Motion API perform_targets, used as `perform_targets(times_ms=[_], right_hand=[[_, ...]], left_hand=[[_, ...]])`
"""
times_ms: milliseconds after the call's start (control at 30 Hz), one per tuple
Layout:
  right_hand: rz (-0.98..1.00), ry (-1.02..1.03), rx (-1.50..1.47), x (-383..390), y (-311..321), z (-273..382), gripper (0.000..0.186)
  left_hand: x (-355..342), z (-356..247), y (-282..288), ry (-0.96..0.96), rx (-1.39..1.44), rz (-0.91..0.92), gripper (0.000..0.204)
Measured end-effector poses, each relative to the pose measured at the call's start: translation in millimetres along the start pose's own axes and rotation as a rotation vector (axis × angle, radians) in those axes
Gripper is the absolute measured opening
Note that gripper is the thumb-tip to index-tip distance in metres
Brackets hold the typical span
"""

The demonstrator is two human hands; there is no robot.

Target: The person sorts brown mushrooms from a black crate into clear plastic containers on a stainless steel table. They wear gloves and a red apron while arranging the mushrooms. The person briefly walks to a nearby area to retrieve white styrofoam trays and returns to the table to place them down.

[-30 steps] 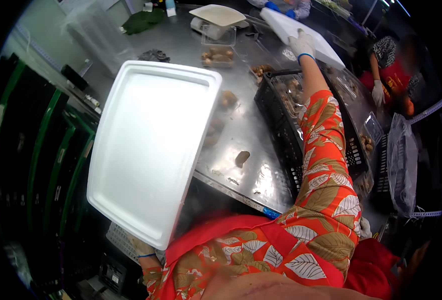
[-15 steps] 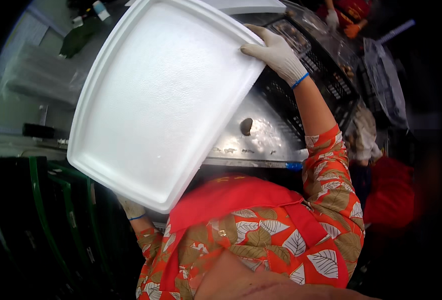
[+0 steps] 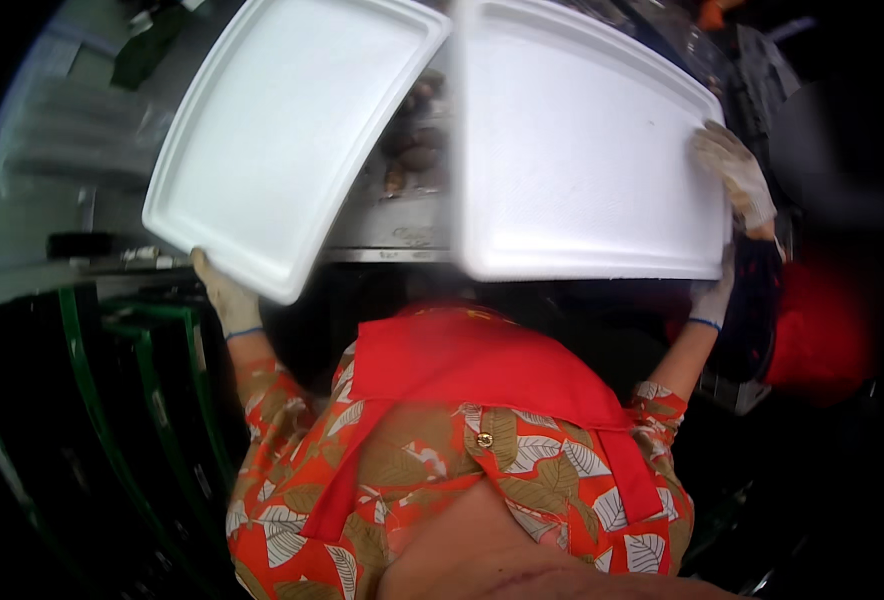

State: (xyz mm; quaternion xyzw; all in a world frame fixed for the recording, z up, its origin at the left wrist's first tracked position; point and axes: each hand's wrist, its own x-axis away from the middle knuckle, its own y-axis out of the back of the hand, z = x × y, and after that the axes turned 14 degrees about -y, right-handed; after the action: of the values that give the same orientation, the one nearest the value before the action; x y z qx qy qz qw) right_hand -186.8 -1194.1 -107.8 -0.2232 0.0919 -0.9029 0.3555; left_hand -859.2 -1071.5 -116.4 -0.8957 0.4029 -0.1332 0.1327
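Two white foam lids with raised rims stand side by side in front of me, a narrow gap between them. My left hand [image 3: 227,293], in a pale knit glove with a blue cuff edge, grips the lower left corner of the left foam lid [image 3: 287,125]. At the lower right corner of the right foam lid [image 3: 582,150], my right hand [image 3: 712,297] holds on from behind; its fingers are mostly hidden by the lid. Another person's gloved hand [image 3: 737,172] rests on that lid's right edge, above my right hand.
Through the gap show a metal table [image 3: 387,225] and several brown roundish items [image 3: 417,150], blurred. Dark crates with green edges [image 3: 82,370] stand to the lower left. Someone's red garment [image 3: 817,325] is close on the right. Clear plastic [image 3: 762,70] hangs at upper right.
My right hand has left the first lid's far edge and come down right to a second lid, now drawn into view. Another person's hand has appeared on it. The first lid stays at left.
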Motion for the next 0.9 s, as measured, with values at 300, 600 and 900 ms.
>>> perform_targets(times_ms=[300, 600, 900], right_hand=[[-0.006, -0.01, -0.581, -101, 82, -10, 0.068], [0.71, -0.248, -0.793, -41, 25, -92, 0.092], [0.649, -0.171, 0.444, 47, -114, -66, 0.112]], left_hand=[[10, -5, 34, -0.199, 0.025, 0.024, 0.06], [52, 11, 34, -0.14, -0.182, 0.198, 0.059], [26, 30, -4, 0.066, -0.311, 0.582, 0.055]])
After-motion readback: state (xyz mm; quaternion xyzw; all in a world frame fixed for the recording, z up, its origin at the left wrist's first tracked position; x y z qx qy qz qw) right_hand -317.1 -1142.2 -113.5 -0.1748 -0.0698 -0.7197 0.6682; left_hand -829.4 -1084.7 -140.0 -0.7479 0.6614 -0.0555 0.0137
